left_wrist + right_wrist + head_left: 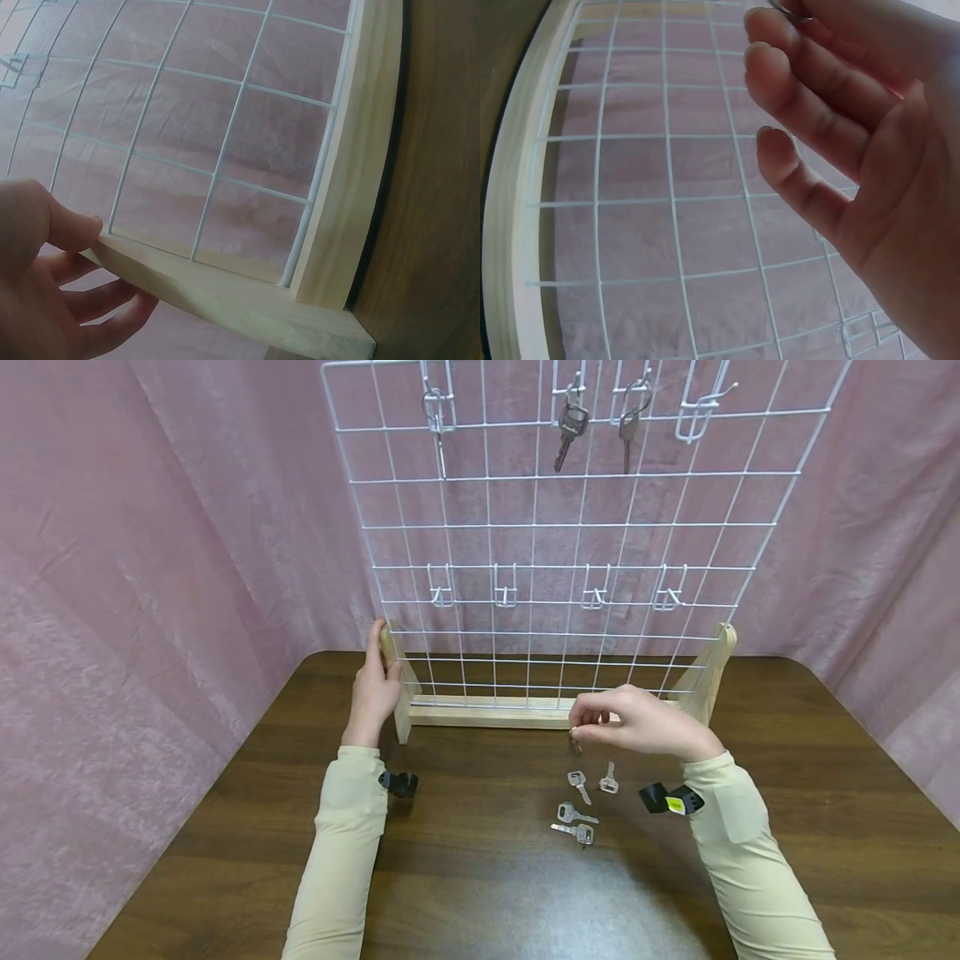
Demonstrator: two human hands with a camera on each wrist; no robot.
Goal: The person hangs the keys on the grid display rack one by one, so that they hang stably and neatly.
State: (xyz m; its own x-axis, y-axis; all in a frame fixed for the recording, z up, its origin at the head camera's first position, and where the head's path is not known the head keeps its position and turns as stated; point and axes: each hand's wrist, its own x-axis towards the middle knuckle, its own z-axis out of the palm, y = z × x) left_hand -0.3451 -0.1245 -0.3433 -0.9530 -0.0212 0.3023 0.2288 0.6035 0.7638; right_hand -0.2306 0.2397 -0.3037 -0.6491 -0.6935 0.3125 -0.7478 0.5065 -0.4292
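My left hand (pixel 377 696) grips the wooden side post (pixel 187 289) of a rack stand, thumb on one face and fingers curled behind it. The stand holds up a white wire grid (pixel 510 527). Low in front of the grid, my right hand (pixel 637 724) pinches a small key (pixel 575 744) between thumb and index finger. Part of a metal ring (pixel 791 10) shows at those fingertips in the right wrist view; the rest is hidden by the hand. Several loose silver keys lie just below on the table, among them one (pixel 610 779) closest to the right hand.
Keys hang from three upper hooks, such as the middle key (pixel 572 425); the far-right upper hook (pixel 701 414) bears none. A row of bare white hooks (pixel 595 596) crosses the grid lower down. Pink curtain (pixel 187 568) surrounds the brown table (pixel 465 860).
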